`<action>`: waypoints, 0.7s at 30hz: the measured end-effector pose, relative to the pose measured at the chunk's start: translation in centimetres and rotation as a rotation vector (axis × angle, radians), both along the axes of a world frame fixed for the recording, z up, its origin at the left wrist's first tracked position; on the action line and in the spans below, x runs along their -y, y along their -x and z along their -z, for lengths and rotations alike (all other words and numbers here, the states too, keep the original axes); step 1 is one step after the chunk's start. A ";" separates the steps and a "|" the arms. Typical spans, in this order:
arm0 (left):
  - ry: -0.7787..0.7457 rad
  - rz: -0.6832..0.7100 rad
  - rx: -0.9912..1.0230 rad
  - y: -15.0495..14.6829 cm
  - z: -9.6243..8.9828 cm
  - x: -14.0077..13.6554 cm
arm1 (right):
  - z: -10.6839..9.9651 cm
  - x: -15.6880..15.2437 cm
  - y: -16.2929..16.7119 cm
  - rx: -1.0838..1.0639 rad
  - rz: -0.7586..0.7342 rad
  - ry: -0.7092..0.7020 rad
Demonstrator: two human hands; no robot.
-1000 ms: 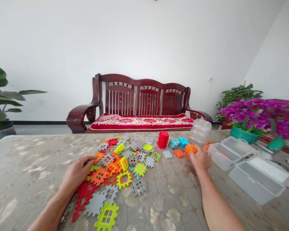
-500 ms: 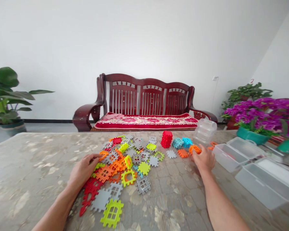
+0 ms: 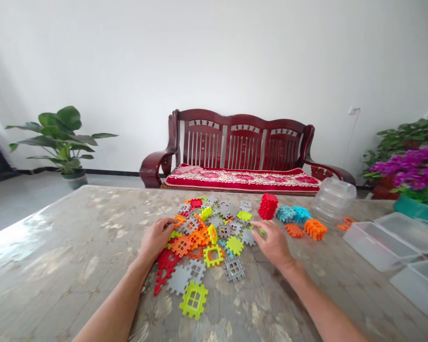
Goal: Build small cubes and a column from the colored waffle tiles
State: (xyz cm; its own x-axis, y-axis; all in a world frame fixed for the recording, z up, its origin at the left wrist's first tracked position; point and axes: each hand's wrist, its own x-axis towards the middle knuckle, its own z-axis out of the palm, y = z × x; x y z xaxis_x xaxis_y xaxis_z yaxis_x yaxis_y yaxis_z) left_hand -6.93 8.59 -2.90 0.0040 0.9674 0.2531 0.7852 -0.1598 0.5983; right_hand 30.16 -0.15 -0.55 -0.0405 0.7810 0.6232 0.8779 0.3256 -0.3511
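Observation:
A heap of notched plastic building tiles in grey, orange, lime and red lies mid-table, including a lime window tile at its near end. At the heap's left edge, my left hand has its fingertips closed on an orange building tile. My right hand is at the heap's right side, thumb and forefinger apart, close to a plain grey tile; nothing shows between its fingers. Beyond it stand a red stack, blue stacks and an orange stack, with a single orange tile alongside.
Clear plastic boxes lie open at the right, and another clear container stands at the far edge. Purple flowers in a teal pot are at the right. A wooden bench and a potted plant are behind the table.
My right hand has left the orange stack and moved left to the heap. My left hand stays by the orange tile. The whole view has turned left.

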 end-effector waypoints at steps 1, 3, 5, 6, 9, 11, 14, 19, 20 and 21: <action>0.001 -0.004 -0.001 0.0 0.0 0.1 | -0.1 0.2 1.5 -0.010 -0.058 0.031; 0.002 -0.014 -0.002 -0.1 -0.1 0.1 | -0.4 0.6 4.1 -0.008 -0.145 0.080; 0.003 -0.021 -0.001 -0.1 -0.1 0.1 | -0.6 0.7 6.2 0.003 -0.192 0.111; 0.002 -0.021 0.001 -0.1 -0.1 0.1 | -0.7 0.6 7.1 0.013 -0.214 0.118; 0.007 -0.017 0.006 -0.1 -0.2 0.2 | -0.9 0.0 9.3 0.075 -0.300 0.108; 0.014 -0.014 0.008 -0.2 -0.3 0.2 | -1.0 -0.6 10.5 0.157 -0.356 0.094; 0.027 -0.021 0.006 -0.2 -0.5 0.2 | -1.3 -1.3 11.7 0.304 -0.396 0.080; 0.027 -0.024 0.004 -0.3 -0.4 0.3 | -2.2 -1.8 12.7 0.505 -0.432 0.082; 0.025 -0.026 0.003 -0.3 -0.4 0.3 | -2.4 -1.8 12.9 0.544 -0.437 0.084; 0.024 -0.027 0.004 -0.2 -0.4 0.3 | -2.4 -1.9 13.0 0.580 -0.436 0.083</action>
State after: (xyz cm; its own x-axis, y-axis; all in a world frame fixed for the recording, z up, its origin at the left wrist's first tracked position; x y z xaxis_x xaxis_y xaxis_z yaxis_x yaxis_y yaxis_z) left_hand -6.68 8.32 -2.55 -0.0230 0.9729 0.2299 0.7866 -0.1244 0.6049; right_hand 17.16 1.72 1.88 -0.6646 0.6619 0.3466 0.7264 0.6810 0.0923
